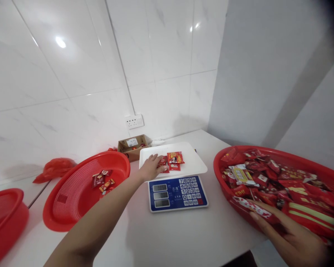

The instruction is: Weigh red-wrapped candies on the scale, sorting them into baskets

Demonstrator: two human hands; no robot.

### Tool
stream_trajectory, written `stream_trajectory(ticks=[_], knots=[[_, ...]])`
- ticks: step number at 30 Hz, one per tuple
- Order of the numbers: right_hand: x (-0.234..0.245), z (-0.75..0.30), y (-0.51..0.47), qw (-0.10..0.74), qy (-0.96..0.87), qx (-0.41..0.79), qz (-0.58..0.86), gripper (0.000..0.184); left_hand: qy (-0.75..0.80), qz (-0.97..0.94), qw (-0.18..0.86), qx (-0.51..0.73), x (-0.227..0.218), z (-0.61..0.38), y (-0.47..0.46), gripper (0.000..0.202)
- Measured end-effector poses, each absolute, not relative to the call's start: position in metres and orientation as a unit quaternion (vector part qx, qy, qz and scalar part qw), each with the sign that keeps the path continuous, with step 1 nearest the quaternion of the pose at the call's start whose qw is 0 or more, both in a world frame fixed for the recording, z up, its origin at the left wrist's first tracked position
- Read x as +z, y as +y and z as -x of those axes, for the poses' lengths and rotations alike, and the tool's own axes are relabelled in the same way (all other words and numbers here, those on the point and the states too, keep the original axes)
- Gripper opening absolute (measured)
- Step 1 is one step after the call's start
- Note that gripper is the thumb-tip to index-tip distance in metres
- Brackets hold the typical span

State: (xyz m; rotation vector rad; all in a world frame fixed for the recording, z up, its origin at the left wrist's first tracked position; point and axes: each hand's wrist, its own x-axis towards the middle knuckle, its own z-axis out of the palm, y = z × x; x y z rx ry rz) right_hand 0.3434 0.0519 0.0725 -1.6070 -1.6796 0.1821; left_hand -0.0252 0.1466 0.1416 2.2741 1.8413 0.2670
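My left hand (151,167) reaches over the white weighing tray (193,167) of a digital scale (179,193), fingers stretched out. Its fingertips lie at the edge of a dark red snack packet (164,163); a brighter red-and-orange packet (176,157) lies beside it, partly over another small red one (174,167). At the near rim of the red basket (218,178) on the right, my right hand (289,233) pinches a red-and-white snack packet (253,208) between thumb and fingers. Many mostly red packets fill that basket, among them a white-and-yellow one (242,175).
Left of the scale stands a red perforated basket (64,193) with several small packets (101,180). Another red basket (13,218) is at the far left. Behind are a red plastic bag (55,168), a cardboard box (132,146) and a wall socket (134,121).
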Motion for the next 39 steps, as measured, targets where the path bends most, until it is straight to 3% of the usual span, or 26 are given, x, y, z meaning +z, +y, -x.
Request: stream_trajectory(ticks=[4, 28, 34, 39], knots=[[0.075, -0.342, 0.052, 0.359, -0.684, 0.100, 0.627, 0.038, 0.598, -0.791, 0.091, 0.090, 0.140, 0.009, 0.156, 0.065], [0.082, -0.338, 0.049, 0.346, -0.712, 0.062, 0.608, 0.041, 0.615, -0.784, 0.018, 0.082, 0.137, 0.003, 0.165, 0.060], [0.086, -0.336, 0.049, 0.342, -0.709, 0.063, 0.613, 0.040, 0.668, -0.740, -0.035, 0.071, 0.160, 0.050, 0.139, 0.059], [0.087, -0.335, 0.050, 0.344, -0.701, 0.053, 0.622, 0.039, 0.810, -0.578, -0.089, 0.050, 0.178, 0.147, 0.108, 0.063]])
